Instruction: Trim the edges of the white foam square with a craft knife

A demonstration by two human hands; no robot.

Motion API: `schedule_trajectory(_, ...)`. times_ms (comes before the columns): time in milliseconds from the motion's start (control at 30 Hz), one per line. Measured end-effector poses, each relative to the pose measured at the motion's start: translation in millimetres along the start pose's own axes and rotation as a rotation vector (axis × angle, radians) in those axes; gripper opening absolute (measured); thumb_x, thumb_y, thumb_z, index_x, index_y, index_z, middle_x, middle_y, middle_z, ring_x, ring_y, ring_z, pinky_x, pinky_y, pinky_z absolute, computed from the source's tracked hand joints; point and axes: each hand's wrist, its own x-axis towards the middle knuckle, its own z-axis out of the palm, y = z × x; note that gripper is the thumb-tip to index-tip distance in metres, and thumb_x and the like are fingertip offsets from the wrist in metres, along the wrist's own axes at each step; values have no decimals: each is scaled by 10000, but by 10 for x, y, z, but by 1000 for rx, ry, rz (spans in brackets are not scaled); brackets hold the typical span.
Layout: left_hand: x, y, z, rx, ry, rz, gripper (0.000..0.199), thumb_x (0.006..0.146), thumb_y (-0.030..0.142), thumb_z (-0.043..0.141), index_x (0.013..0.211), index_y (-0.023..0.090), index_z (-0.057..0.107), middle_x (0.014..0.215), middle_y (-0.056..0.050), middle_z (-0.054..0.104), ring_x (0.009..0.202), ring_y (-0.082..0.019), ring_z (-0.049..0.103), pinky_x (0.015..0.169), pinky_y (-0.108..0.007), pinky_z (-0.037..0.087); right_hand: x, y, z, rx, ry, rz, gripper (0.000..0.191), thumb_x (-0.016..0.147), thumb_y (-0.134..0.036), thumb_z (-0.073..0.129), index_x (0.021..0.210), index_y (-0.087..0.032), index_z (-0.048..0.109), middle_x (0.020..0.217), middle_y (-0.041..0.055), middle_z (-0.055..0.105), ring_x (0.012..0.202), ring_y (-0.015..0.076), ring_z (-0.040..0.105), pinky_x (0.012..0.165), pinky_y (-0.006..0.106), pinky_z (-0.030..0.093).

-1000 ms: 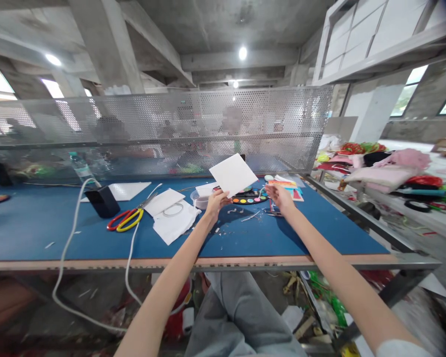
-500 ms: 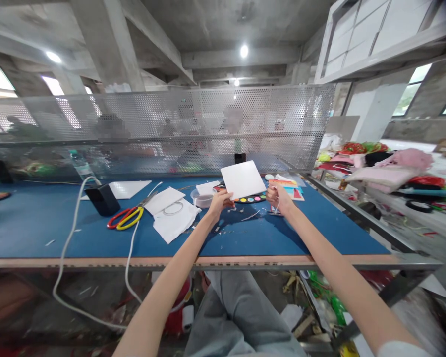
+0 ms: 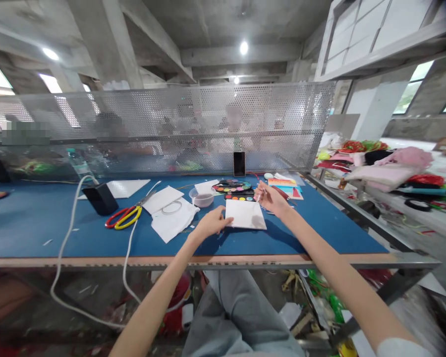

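Note:
A blank white board is low over the blue table, nearly flat. My left hand grips its left edge, the thumb on top and the fingers at the side. Above the board's far right corner, my right hand is closed in a pinch on a small, thin white piece, whose kind is too small to tell. Just beyond the board lie paint palettes with round colour pans. A clear plastic bowl stands to the left of them.
Red-and-yellow scissors, white sheets and a black box with a white cable lie left. A phone stands upright by the perforated metal screen. Coloured papers lie right. Piled fabrics sit beyond the table's right edge.
The white board has come down and nearer to me, tilting flatter and uncovering the palettes and phone. My left hand moved down with it; my right hand moved left and slightly up.

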Motion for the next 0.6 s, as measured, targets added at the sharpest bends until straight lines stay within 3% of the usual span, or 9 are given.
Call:
schedule_trajectory(67,20,37,106,85,198,142,226,735,307,735,783,192,545,770,-64,614,903,-259,606,793,-312,451,-25,81,55,-76,-52,33,447,786,-498,697,630,-213,391,581,-48,427,534,81,438,547,204,437)
schedule_trajectory(100,53,76,164,40,237,193,196,770,313,705,775,191,552,859,-86,629,1001,-267,578,870,-324,432,-42,116,82,-119,-68,30,443,765,-520,703,635,-210,415,600,-40,457,555,85,455,569,210,445)
schedule_trajectory(133,99,122,222,-62,205,207,164,816,328,655,801,188,571,922,-97,637,1044,-263,563,917,-332,416,-61,145,105,-173,-79,9,435,749,-540,705,646,-205,448,624,-30,491,581,90,477,595,216,454)
schedule_trajectory(167,158,172,278,-211,99,170,171,857,350,602,826,182,589,934,-100,645,1028,-252,574,927,-337,419,-79,169,124,-247,-84,-25,429,739,-556,705,658,-198,482,649,-20,524,609,97,498,623,225,461)
schedule_trajectory(233,296,260,363,-564,-204,-8,243,903,373,522,835,158,611,883,-113,662,950,-243,616,894,-350,457,-107,204,141,-436,-72,-124,424,740,-577,690,685,-186,537,682,-2,575,648,115,534,663,247,467)
schedule_trajectory(300,437,310,396,-882,-379,-153,199,898,270,506,823,130,626,864,-124,671,895,-227,646,875,-345,486,-114,229,129,-641,-33,-228,423,758,-585,666,692,-182,556,680,9,600,656,137,558,662,267,463)
schedule_trajectory(433,653,298,330,-1183,-337,-273,168,769,11,492,792,100,633,761,-101,657,748,-169,646,795,-288,522,-82,277,64,-973,27,-454,358,818,-513,620,690,-182,581,687,26,620,656,157,569,640,275,448)
schedule_trajectory(533,770,253,303,-1157,-320,-293,145,727,1,521,761,89,630,703,-87,636,633,-144,601,643,-252,502,-53,335,27,-1193,-33,-610,196,854,-357,597,767,-184,627,766,45,650,708,164,584,675,277,461)
schedule_trajectory(600,835,224,355,-1076,-300,-222,135,696,-8,550,748,83,636,708,-79,635,619,-128,586,597,-225,461,-35,387,12,-1297,-33,-671,100,845,-250,583,890,-183,642,863,67,673,788,184,611,726,293,481)
